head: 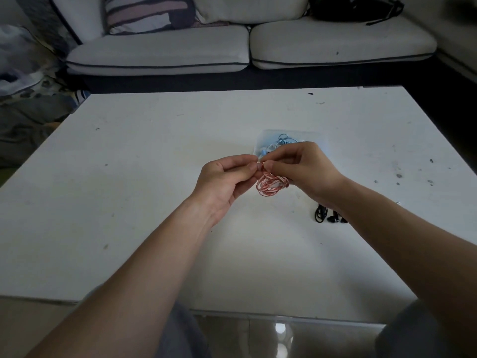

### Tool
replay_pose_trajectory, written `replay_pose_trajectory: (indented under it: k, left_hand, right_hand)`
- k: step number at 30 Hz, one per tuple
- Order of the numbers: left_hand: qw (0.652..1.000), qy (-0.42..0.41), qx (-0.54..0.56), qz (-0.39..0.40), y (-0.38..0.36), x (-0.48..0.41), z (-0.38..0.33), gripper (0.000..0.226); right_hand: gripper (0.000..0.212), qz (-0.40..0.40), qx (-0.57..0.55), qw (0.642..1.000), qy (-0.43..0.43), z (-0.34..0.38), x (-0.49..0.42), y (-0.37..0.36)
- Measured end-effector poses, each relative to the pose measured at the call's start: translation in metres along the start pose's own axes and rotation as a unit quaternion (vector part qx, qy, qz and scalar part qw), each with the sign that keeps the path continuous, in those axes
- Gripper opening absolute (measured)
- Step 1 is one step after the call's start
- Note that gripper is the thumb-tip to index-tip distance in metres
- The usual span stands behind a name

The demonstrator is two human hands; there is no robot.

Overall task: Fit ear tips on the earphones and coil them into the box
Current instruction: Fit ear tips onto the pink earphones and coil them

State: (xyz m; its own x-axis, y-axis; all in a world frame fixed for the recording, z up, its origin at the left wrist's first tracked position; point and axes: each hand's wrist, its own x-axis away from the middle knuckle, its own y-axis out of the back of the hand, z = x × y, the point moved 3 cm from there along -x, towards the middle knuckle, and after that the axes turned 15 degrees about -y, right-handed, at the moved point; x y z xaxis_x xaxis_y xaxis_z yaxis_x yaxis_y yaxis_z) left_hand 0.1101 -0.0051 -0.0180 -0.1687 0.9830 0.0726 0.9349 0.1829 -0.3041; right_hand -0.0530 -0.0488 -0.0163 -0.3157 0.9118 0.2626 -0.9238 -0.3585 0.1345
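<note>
While both hands are meeting above the middle of the worktop [129,156], the pink earphones [271,186] are hanging as a loose coil just below & between them, w/ the lowest loops sitting near or on the surface; can't tell which. The left hand [224,179] is curling its fingers, thumb & forefinger pinching the pale top end of the coil, too small to tell which part. The right hand [304,166] is coming in from the other side, thumb & forefinger pinching the same top end, fingertips of both hands nearly touching. Just behind the right hand, a clear box [268,133] is lying on the worktop, holding blue earphones [280,140], partly hidden by the knuckles. Black earphones [327,215] are lying coiled on the worktop under the right forearm, well apart from the box. Beyond the far edge, a pale sofa [160,52] is carrying a striped cushion [149,14] & a black bag [353,7].
</note>
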Motion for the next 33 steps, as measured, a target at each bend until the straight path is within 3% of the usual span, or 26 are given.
replay_pose_trajectory:
  k: [7, 12, 18, 22, 27, 33]
  left_hand:
    - [0.998, -0.03, -0.045, -0.022, 0.0, 0.002, 0.003, 0.012]
    - [0.995, -0.058, -0.081, -0.025, -0.003, 0.003, 0.0, 0.011]
    - [0.997, -0.067, -0.048, 0.015, -0.002, 0.0, -0.002, 0.014]
    - [0.983, -0.127, -0.122, 0.053, 0.0, 0.0, -0.006, 0.015]
    - [0.931, -0.232, -0.273, 0.067, 0.002, -0.004, -0.007, 0.014]
    - [0.923, -0.269, -0.271, 0.036, -0.003, -0.002, -0.007, 0.014]
  right_hand:
    - [0.006, -0.049, 0.102, 0.993, 0.04, 0.003, 0.001, 0.0]
    - [0.007, -0.084, 0.115, 0.989, 0.043, 0.001, 0.001, -0.006]
    - [0.007, -0.009, -0.031, 0.999, -0.016, -0.002, -0.001, 0.001]
    - [0.006, 0.01, -0.07, 0.997, -0.036, -0.002, -0.002, -0.001]
    - [0.009, 0.037, -0.089, 0.993, -0.068, -0.005, -0.001, -0.007]
    - [0.02, 0.062, -0.124, 0.983, -0.116, -0.005, 0.001, -0.007]
